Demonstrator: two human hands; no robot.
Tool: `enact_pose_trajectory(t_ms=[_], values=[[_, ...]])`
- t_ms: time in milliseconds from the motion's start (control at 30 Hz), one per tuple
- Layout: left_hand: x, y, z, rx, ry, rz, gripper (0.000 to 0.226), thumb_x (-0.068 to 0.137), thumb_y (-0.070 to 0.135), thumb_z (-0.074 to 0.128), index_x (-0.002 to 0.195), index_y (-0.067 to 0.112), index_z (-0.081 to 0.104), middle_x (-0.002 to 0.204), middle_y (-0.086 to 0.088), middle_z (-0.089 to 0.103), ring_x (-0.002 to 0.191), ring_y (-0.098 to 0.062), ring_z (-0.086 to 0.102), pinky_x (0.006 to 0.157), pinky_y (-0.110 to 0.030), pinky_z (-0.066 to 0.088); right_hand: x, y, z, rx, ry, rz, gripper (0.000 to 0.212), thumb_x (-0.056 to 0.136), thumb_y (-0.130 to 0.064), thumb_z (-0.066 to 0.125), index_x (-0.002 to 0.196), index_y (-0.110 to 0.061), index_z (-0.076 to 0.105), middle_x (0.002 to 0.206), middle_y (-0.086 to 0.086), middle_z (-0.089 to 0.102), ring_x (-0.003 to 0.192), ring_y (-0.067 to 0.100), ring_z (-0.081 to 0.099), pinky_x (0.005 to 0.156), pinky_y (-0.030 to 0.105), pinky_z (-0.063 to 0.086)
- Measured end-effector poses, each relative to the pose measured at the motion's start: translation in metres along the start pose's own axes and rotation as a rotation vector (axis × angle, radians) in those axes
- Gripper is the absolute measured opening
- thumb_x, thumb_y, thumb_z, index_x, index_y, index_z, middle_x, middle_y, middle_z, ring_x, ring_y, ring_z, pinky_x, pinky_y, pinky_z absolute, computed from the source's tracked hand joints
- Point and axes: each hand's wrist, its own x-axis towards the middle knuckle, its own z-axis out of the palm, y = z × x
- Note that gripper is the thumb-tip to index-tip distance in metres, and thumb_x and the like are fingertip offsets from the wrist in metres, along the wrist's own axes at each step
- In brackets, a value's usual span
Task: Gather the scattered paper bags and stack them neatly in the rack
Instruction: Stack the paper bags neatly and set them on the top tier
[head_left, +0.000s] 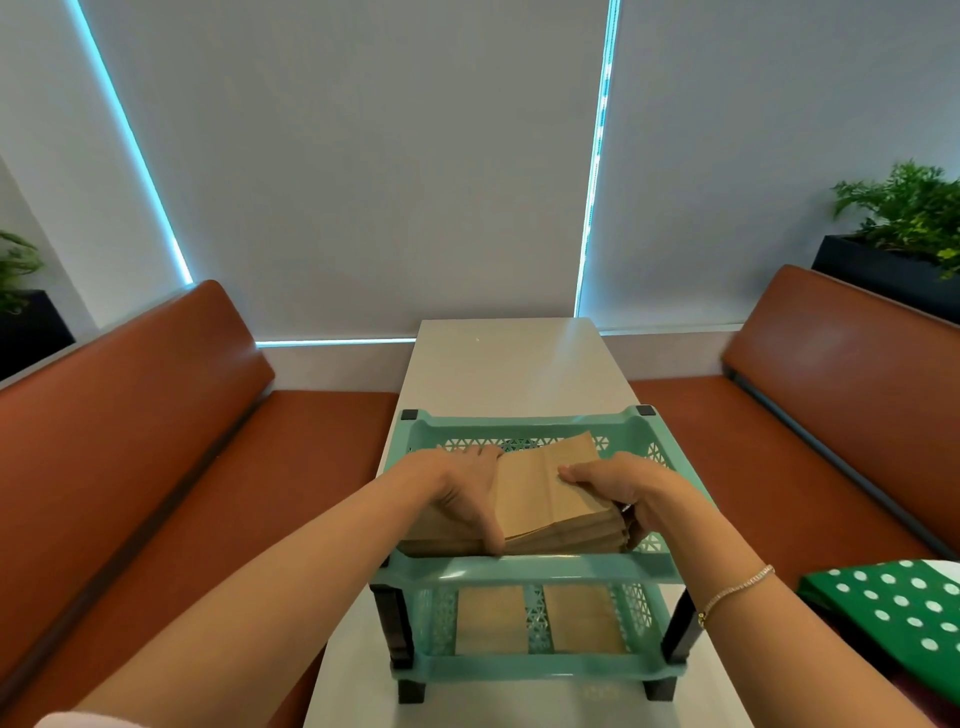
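In the lower middle of the frame I see a teal two-tier rack (524, 569) standing on a narrow white table (511, 364), and both bare forearms reach in from the bottom corners toward its top tier. The left hand (465, 493) lies palm down on the left half of a stack of brown paper bags (550, 499), fingers stretched toward the far lattice wall and the thumb hooked down over the stack's near edge. The right hand (621, 491) curls around the stack's right side, fingers laid flat across the top bag and the thumb tucked under by the near right corner, so I read it as gripping the stack between fingers and thumb. The left hand is pressing flat rather than closed. The stack sits inside the top tier, slightly skewed, its far corner lifted against the back wall. On the bottom tier two more flat brown bags (488, 618) lie side by side. A thin bracelet (737, 590) circles the right wrist. At the lower right edge lies a green polka-dot item (904, 608) on the orange bench seat (727, 441).
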Motion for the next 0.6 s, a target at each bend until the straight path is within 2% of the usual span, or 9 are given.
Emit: enact_pose_trajectory(t_ms=[100, 200, 333, 400, 533, 600], values=[[0.002, 0.002, -0.004, -0.058, -0.059, -0.004, 0.126, 0.054, 0.042, 0.086, 0.148, 0.026, 0.004, 0.151, -0.005, 0.027, 0.135, -0.027, 0.032, 0.112, -0.043, 0.031, 0.003, 0.001, 0.001, 0.051, 0.011, -0.001, 0.041, 0.084, -0.041, 0.065, 0.095, -0.004, 0.051, 0.077, 0.013, 0.059, 0.063, 0.026, 0.058, 0.062, 0.037, 0.052], [0.002, 0.005, -0.002, 0.007, -0.041, 0.004, 0.122, 0.055, 0.042, 0.084, 0.149, 0.028, 0.006, 0.15, -0.006, 0.03, 0.134, -0.027, 0.034, 0.111, -0.041, 0.032, 0.005, 0.003, 0.0, 0.155, -0.009, 0.015, 0.036, 0.08, -0.037, 0.07, 0.086, -0.006, 0.053, 0.074, 0.011, 0.06, 0.062, 0.024, 0.058, 0.058, 0.03, 0.049], [-0.002, 0.005, 0.0, 0.096, 0.036, 0.015, 0.122, 0.058, 0.044, 0.082, 0.149, 0.026, 0.003, 0.15, -0.009, 0.026, 0.136, -0.029, 0.029, 0.113, -0.044, 0.027, 0.008, 0.007, -0.002, 0.248, -0.043, 0.045, 0.044, 0.068, -0.038, 0.077, 0.09, -0.007, 0.054, 0.092, 0.014, 0.063, 0.081, 0.029, 0.06, 0.075, 0.035, 0.051], [-0.004, 0.004, -0.001, 0.091, 0.061, 0.026, 0.124, 0.057, 0.046, 0.083, 0.149, 0.027, 0.003, 0.149, -0.008, 0.027, 0.136, -0.03, 0.028, 0.114, -0.049, 0.021, 0.009, 0.008, -0.001, 0.325, -0.046, 0.048, 0.042, 0.066, -0.032, 0.078, 0.089, -0.006, 0.055, 0.09, 0.015, 0.063, 0.081, 0.03, 0.059, 0.075, 0.035, 0.051], [-0.006, -0.002, -0.006, 0.05, 0.092, 0.028, 0.135, 0.047, 0.051, 0.088, 0.149, 0.031, 0.0, 0.154, -0.005, 0.02, 0.141, -0.03, 0.021, 0.117, -0.054, 0.013, 0.01, 0.01, 0.002, 0.444, -0.077, 0.034, 0.028, 0.072, -0.021, 0.074, 0.085, -0.003, 0.056, 0.082, 0.017, 0.062, 0.078, 0.031, 0.059, 0.088, 0.045, 0.05], [-0.007, -0.008, -0.008, 0.016, 0.097, 0.03, 0.141, 0.044, 0.051, 0.089, 0.149, 0.032, -0.004, 0.157, -0.004, 0.015, 0.144, -0.029, 0.017, 0.117, -0.054, 0.014, 0.011, 0.008, 0.003, 0.467, -0.093, 0.014, 0.023, 0.074, -0.017, 0.071, 0.084, -0.003, 0.056, 0.081, 0.017, 0.062, 0.073, 0.03, 0.058, 0.085, 0.044, 0.051]])
